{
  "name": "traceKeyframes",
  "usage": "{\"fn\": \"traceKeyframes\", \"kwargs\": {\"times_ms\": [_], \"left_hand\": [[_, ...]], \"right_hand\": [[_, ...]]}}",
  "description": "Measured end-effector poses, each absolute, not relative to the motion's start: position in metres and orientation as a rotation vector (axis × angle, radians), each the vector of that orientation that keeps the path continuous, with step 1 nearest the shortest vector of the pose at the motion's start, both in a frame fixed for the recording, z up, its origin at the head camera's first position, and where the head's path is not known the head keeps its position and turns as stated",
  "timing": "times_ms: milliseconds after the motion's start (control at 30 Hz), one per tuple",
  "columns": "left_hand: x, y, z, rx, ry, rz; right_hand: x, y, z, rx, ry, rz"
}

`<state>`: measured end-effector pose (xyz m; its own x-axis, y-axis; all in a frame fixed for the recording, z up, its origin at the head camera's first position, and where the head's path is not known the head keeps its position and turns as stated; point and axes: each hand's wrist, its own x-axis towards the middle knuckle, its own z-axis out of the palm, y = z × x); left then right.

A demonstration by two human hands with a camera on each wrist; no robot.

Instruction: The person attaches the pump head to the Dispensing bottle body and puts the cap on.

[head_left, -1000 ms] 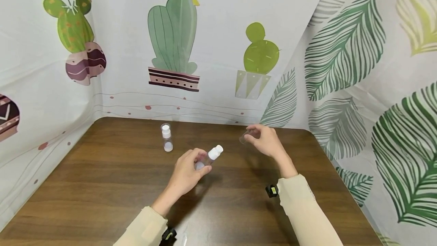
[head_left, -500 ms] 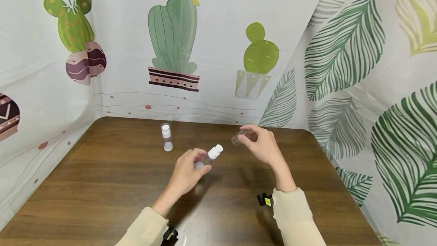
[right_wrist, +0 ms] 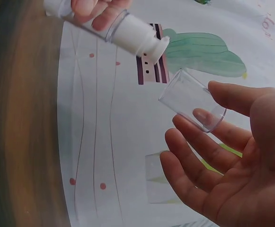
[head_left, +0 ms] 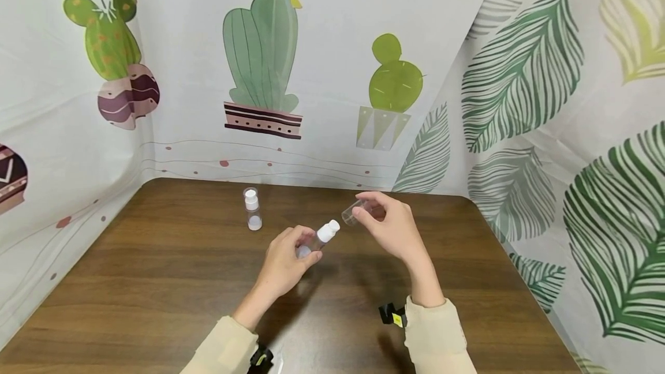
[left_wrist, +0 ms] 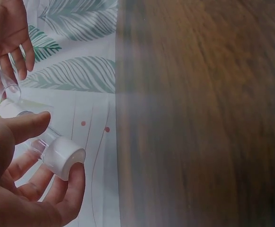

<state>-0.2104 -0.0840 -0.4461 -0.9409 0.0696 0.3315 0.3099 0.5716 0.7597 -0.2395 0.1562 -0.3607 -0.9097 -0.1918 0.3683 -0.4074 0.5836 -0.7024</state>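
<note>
Over the middle of the table, my left hand (head_left: 287, 261) grips a small clear pump bottle (right_wrist: 132, 34) with a white pump head, tilted up to the right. Its white base (left_wrist: 64, 156) shows in the left wrist view. To the right, my right hand (head_left: 392, 227) pinches a clear cap (right_wrist: 189, 99) between thumb and fingers. The cap's open end faces the pump head, a small gap apart from it. A second pump bottle (head_left: 252, 209) stands upright near the table's back, and a clear cap appears to cover its white top.
The brown wooden table (head_left: 156, 281) lies beneath both hands. A white cloth (head_left: 332, 74) printed with cacti and leaves hangs behind and beside it. A small pale object (head_left: 280, 365) shows at the front edge by the left sleeve.
My right hand has moved left and slightly toward me with the cap, bringing it close to the pump head. The left hand and its bottle have stayed almost still.
</note>
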Motion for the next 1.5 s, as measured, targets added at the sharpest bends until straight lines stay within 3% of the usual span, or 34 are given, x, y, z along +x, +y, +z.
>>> {"fn": "traceKeyframes", "kwargs": {"times_ms": [1500], "left_hand": [[-0.208,-0.081,-0.446,-0.300,-2.526,-1.274]], "right_hand": [[-0.233,0.136,-0.371,0.668,-2.560,1.313]]}}
